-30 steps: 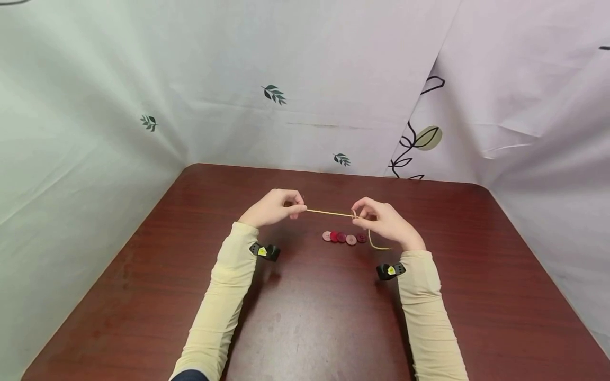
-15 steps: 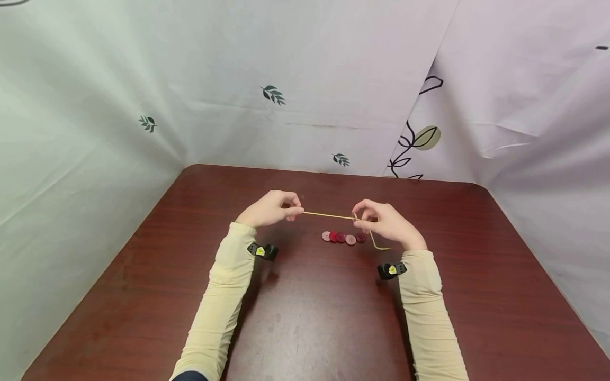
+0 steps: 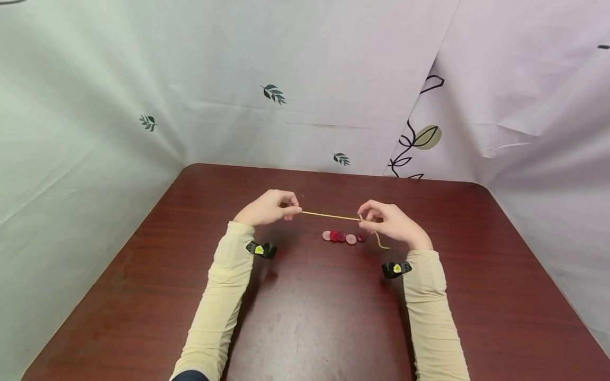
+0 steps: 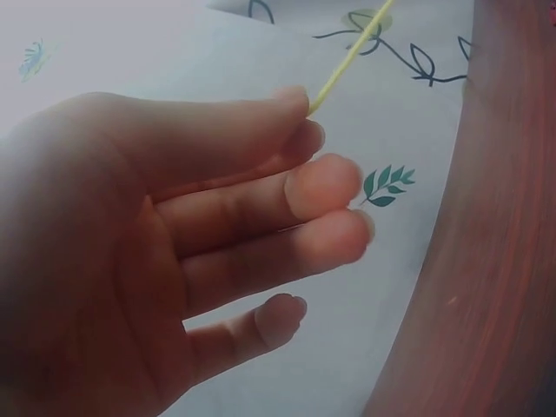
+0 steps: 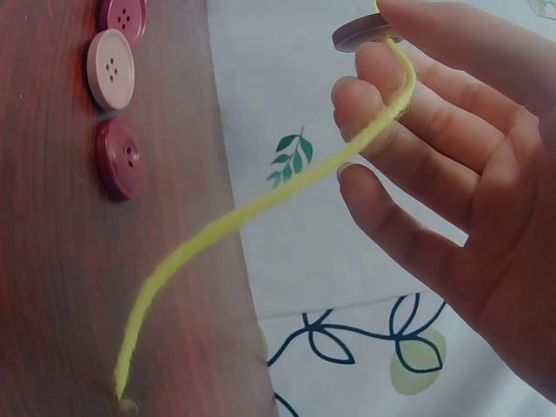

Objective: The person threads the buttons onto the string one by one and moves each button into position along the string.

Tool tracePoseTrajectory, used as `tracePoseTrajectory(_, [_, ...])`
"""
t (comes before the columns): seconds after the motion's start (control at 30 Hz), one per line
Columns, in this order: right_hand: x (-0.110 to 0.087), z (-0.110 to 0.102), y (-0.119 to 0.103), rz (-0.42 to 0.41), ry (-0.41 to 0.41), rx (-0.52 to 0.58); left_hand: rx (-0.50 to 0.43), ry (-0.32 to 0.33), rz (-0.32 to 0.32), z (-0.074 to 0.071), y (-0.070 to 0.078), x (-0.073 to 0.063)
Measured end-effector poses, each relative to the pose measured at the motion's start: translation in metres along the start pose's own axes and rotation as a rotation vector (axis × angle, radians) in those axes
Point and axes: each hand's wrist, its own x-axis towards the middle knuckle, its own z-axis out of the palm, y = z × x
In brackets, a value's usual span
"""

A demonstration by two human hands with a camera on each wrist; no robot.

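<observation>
My left hand (image 3: 269, 207) pinches one end of a yellow yarn (image 4: 347, 61) between thumb and index finger, its other fingers loosely bent below. From there the yarn runs taut, sloping slightly down to my right hand (image 3: 394, 223). Thumb and fingertips of that hand hold a button (image 5: 361, 33), seen edge-on, with the yarn passing through it. Beyond the button the loose tail of yarn curves down toward the table. Below the stretched yarn several buttons lie in a row, among them a pink button (image 5: 111, 69) and a dark red button (image 5: 119, 160).
The brown wooden table (image 3: 305, 317) has its far edge against a pale cloth backdrop (image 3: 214, 79) printed with leaves. At the left of the row, a light pink button (image 3: 326, 236) lies beside a bright red button (image 3: 334, 236).
My right hand has shifted a little to the right with its button, and my left hand slightly left. The yarn stretch between them is longer; the row of buttons stays put.
</observation>
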Motion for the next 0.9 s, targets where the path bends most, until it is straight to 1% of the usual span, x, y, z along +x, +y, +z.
tracePoseTrajectory(0.13, [-0.003,-0.002,0.003,-0.003,0.008,-0.018,0.005,-0.012,0.001,-0.001,-0.002,-0.001])
tracePoseTrajectory(0.27, [-0.005,-0.004,0.004,0.039,-0.011,-0.013,0.011,-0.017,-0.008,-0.003,-0.004,-0.001])
tracePoseTrajectory(0.3, [-0.006,-0.006,-0.001,0.050,-0.016,-0.010,0.011,-0.019,-0.013,-0.003,-0.005,-0.002])
tracePoseTrajectory(0.47, [-0.008,-0.007,0.000,0.069,-0.022,0.013,0.012,-0.038,-0.038,-0.004,-0.008,-0.003])
tracePoseTrajectory(0.5, [-0.008,-0.007,0.002,0.067,-0.022,0.014,0.010,-0.044,-0.043,-0.004,-0.008,-0.004])
tracePoseTrajectory(0.53, [-0.007,-0.006,0.008,0.063,-0.021,0.013,0.013,-0.050,-0.045,-0.005,-0.009,-0.004])
tracePoseTrajectory(0.7, [-0.010,-0.009,0.015,0.070,-0.031,0.006,0.030,-0.079,-0.062,-0.006,-0.010,-0.006])
tracePoseTrajectory(0.9, [-0.016,-0.012,0.022,0.124,-0.067,0.019,0.037,-0.126,-0.069,-0.005,-0.010,-0.006])
